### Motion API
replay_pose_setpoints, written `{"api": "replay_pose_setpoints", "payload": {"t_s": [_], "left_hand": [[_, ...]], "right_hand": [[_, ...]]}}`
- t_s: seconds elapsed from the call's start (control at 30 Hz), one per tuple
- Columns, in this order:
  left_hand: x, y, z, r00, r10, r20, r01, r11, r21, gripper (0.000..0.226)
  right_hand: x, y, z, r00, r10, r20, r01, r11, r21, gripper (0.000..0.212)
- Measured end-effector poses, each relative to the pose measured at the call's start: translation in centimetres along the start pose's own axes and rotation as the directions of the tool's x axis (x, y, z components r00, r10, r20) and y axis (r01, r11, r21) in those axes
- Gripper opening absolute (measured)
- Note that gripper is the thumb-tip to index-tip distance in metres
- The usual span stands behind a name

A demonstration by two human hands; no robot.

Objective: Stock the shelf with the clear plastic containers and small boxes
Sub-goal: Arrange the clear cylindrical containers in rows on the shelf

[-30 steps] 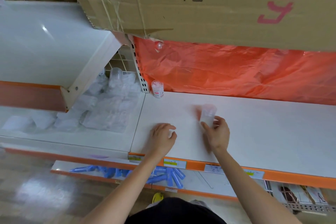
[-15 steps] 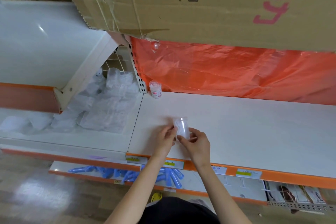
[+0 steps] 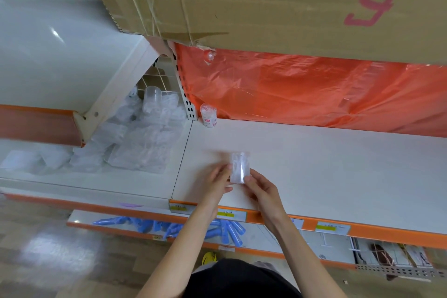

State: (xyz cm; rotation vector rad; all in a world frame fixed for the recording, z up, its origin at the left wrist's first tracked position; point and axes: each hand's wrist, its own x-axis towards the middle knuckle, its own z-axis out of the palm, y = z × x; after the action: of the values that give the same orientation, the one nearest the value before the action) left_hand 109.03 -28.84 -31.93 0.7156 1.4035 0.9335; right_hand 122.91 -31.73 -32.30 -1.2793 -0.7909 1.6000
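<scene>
A small clear plastic container (image 3: 239, 167) stands near the front of the white shelf (image 3: 326, 172). My left hand (image 3: 217, 182) grips its left side with the fingertips. My right hand (image 3: 260, 185) holds its right side, thumb and fingers curled on it. A second small container with a red label (image 3: 208, 115) stands at the back of the shelf beside the upright. On the neighbouring shelf to the left lies a pile of clear plastic containers in bags (image 3: 135, 143).
A large cardboard box (image 3: 266, 2) overhangs the shelf from above. Orange plastic sheeting (image 3: 302, 92) covers the back wall. Blue tubes (image 3: 217, 227) lie on the lower shelf. An orange price strip (image 3: 326, 225) runs along the front edge.
My right hand carried the clear container leftward and nearer the front edge, and my left hand came up to take its other side. Both hands now hold it.
</scene>
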Motion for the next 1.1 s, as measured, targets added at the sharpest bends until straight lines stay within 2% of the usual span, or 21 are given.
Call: {"api": "replay_pose_setpoints", "payload": {"t_s": [0.1,0.23,0.3,0.43,0.5,0.83,1.0,1.1], "left_hand": [[-0.4,0.0,0.1,1.000,-0.014,-0.011,0.014,1.000,0.001,0.030],[-1.0,0.2,0.5,0.999,-0.025,0.019,0.025,1.000,0.005,0.032],[-0.9,0.3,0.6,1.000,-0.006,0.015,0.006,1.000,0.013,0.028],[-0.6,0.5,0.0,0.999,0.041,-0.028,-0.041,0.999,-0.017,0.033],[-0.5,0.4,-0.3,0.999,0.040,-0.025,-0.040,0.999,-0.019,0.028],[-0.5,-0.1,-1.0,0.996,-0.001,0.091,0.007,0.998,-0.060,0.041],[-1.0,0.8,-0.8,0.989,0.087,0.119,-0.092,0.995,0.032,0.016],[-1.0,0.6,-1.0,0.988,0.100,0.119,-0.104,0.994,0.024,0.025]], "right_hand": [[-0.3,-0.4,0.3,1.000,-0.011,-0.009,0.011,0.998,0.054,0.023],[0.3,0.4,0.8,0.982,-0.020,-0.189,0.023,1.000,0.015,0.030],[0.5,0.7,1.2,0.975,-0.032,-0.222,0.029,0.999,-0.014,0.033],[0.4,0.3,1.0,0.978,-0.073,-0.198,0.073,0.997,-0.006,0.021],[0.3,0.2,0.7,0.983,-0.075,-0.170,0.076,0.997,0.003,0.016],[-0.4,-0.1,1.1,0.998,-0.022,-0.052,0.024,0.998,0.055,0.019],[-0.4,-0.1,1.4,0.994,-0.053,-0.097,0.057,0.998,0.039,0.024],[-0.4,-0.2,1.3,0.995,-0.056,-0.085,0.059,0.998,0.033,0.024]]}}
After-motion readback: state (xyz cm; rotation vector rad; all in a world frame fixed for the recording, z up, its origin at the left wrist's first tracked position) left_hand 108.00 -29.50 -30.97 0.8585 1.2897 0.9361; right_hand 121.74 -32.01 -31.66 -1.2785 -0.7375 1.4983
